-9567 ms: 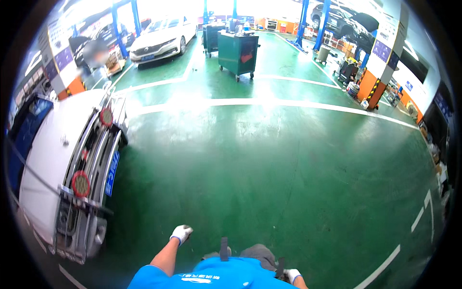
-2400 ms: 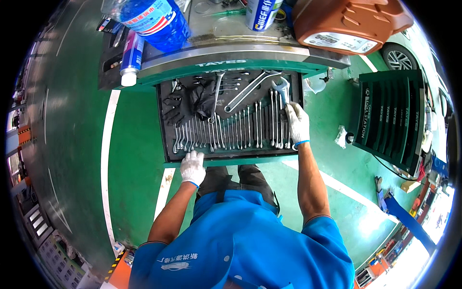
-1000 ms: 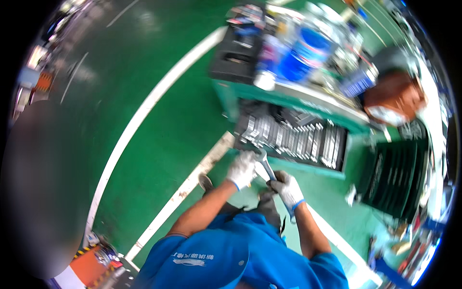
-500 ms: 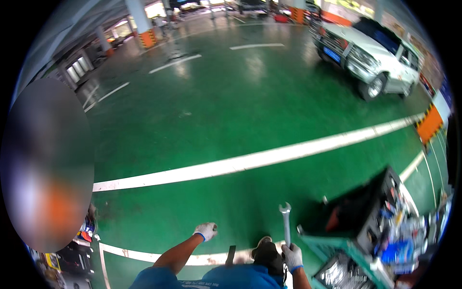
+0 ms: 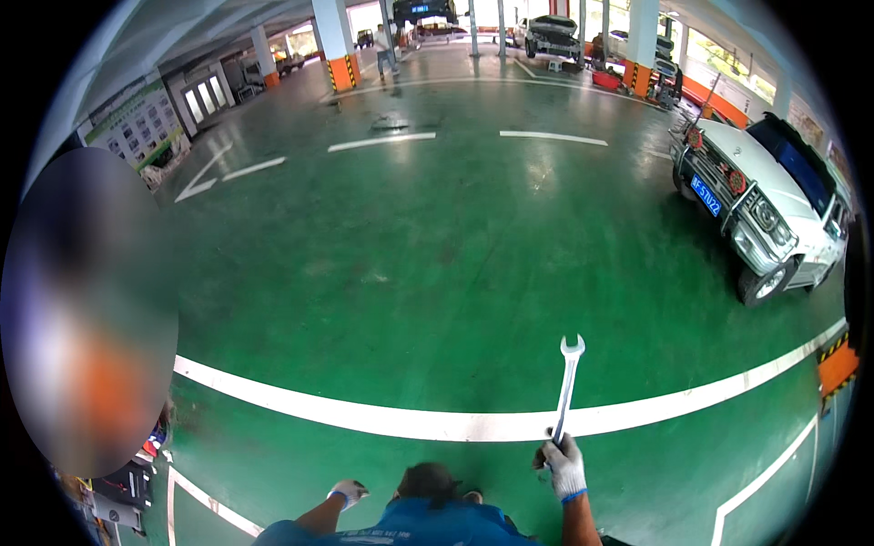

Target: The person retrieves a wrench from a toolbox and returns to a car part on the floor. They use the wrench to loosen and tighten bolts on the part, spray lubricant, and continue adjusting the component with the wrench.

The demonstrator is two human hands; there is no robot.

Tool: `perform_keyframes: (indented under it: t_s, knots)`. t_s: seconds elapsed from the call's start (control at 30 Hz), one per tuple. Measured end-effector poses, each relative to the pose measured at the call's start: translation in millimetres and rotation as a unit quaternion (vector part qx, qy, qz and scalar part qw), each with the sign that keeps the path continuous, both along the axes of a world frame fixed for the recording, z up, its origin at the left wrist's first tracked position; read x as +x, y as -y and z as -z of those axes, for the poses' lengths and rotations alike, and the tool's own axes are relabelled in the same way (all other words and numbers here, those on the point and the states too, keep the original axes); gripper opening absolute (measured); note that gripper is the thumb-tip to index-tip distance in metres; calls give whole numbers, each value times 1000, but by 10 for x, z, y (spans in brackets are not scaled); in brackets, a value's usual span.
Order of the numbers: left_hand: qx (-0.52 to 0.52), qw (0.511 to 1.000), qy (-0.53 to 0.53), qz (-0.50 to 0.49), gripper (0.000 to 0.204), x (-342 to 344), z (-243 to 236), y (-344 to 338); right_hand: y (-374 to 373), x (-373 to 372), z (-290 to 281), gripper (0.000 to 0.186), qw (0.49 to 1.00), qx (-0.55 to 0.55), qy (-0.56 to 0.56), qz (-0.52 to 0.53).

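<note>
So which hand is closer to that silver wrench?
Right. The right hand is closed around the lower part of the wrench, whose open-jawed end points away from the person. The left hand is apart from it, off to the left.

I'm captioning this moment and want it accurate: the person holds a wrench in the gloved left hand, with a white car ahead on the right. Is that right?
Not quite: the head view shows the wrench in the gloved right hand, with a white car ahead on the right.
</note>
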State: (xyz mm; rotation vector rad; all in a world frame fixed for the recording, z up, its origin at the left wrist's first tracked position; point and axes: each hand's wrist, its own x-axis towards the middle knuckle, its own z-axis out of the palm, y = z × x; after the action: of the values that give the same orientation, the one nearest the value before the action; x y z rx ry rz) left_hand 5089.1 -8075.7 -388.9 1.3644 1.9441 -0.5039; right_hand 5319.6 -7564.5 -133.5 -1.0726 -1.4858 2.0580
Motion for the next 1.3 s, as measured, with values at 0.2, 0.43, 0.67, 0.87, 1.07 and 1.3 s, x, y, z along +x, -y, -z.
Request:
perform_keyframes:
  t_s: [0.2,0.43,0.67,0.87,1.07,1.3]
  knots:
    - [-37,968,85,-234,34,-411,352,-916,-1345,-1662,308,27,992,-57,107,-29]
    - [9,960,93,-265,33,-3337,533,-4004,-3160,-3185,-345,27,995,-32,92,-22]
    - [373,772,219,-466,44,-6240,-1476,-7735,-4515,-4171,-389,28,992,1,124,4]
    - [284,877,57,-383,39,-7156,-1535,-9245,-6279,-5510,-175,37,997,-65,8,40]
    - [-15,867,191,-460,20,-7230,-1044,-9004,-8007,-7109,-573,32,995,-90,29,-10]
    - [-73,863,160,-473,24,-7821,-324,-10716,-10512,-8630,-455,26,992,-25,118,-45]
